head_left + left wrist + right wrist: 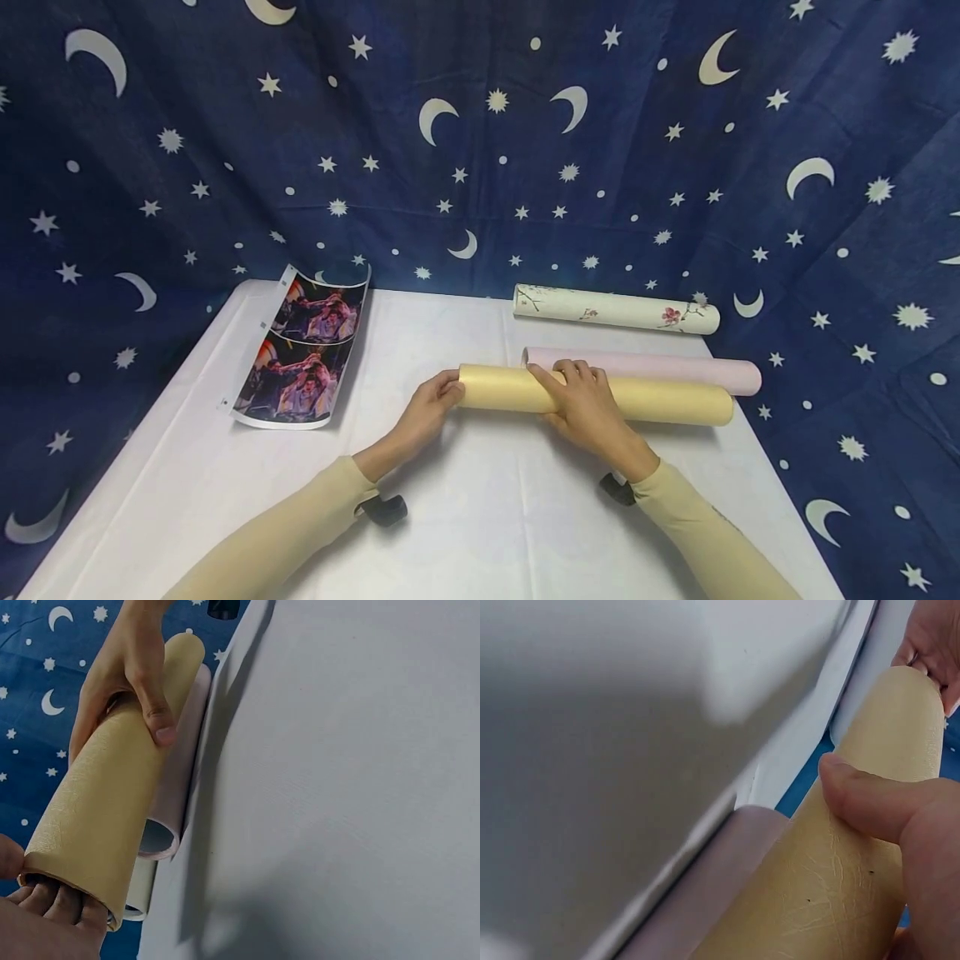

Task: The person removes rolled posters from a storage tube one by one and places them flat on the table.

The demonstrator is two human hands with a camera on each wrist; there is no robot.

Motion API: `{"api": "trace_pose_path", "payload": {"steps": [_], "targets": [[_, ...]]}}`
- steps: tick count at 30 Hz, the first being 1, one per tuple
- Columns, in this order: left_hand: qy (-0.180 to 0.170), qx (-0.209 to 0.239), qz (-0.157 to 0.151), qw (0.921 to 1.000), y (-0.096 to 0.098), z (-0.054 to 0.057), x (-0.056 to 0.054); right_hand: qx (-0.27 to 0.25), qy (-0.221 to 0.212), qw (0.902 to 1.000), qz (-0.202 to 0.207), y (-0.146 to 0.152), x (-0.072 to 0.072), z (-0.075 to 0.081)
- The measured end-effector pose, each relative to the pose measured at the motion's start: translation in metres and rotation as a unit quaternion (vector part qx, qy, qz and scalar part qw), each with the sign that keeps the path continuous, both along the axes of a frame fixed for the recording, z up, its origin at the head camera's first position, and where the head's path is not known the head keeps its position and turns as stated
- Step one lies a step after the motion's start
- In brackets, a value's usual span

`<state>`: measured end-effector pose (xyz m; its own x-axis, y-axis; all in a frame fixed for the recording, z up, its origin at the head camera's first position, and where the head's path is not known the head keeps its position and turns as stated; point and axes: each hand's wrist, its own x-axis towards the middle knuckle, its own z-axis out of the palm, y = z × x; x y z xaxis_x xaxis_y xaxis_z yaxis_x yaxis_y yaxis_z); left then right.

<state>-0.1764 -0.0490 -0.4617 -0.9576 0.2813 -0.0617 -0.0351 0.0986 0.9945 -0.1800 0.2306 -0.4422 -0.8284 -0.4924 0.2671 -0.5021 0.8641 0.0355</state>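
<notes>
A yellow wallpaper roll (667, 402) lies crosswise in front of me, its left end a little above the white table. My left hand (424, 414) pinches the rim of that end. In the left wrist view its fingers (64, 904) reach inside the hollow opening while the thumb stays outside. My right hand (588, 410) grips the roll near its middle, with the thumb (862, 796) across the surface in the right wrist view. Right behind it is a pink roll (690, 373), partly covered by the yellow one and my right hand.
Farther back lies a white roll with a blossom pattern (622, 311). At the left of the white table (450, 533) is a curled sheet (303, 375) with two printed photos. A dark blue cloth (480, 183) with moons and stars hangs behind the table.
</notes>
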Motion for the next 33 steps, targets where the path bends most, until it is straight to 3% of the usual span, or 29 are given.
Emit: {"api": "trace_pose_path", "payload": {"steps": [4,14,19,26,33], "targets": [[-0.005,0.001,-0.009,1.0000,-0.002,-0.002,0.001,-0.008,-0.001,0.9999,0.009,-0.002,0.000,-0.006],[-0.066,0.037,-0.002,0.9971,-0.005,-0.004,0.002,-0.013,-0.008,0.9997,0.018,-0.006,0.002,-0.017],[-0.068,0.045,0.003,0.9967,-0.006,-0.008,0.003,-0.021,-0.014,0.9994,0.022,-0.008,0.002,-0.018],[-0.047,0.042,-0.013,0.9979,-0.010,-0.011,0.006,-0.034,-0.048,0.9974,0.040,-0.017,-0.001,-0.013],[-0.050,0.043,0.003,0.9978,-0.013,-0.014,0.006,-0.033,-0.058,0.9963,0.053,-0.021,-0.001,-0.011]]}}
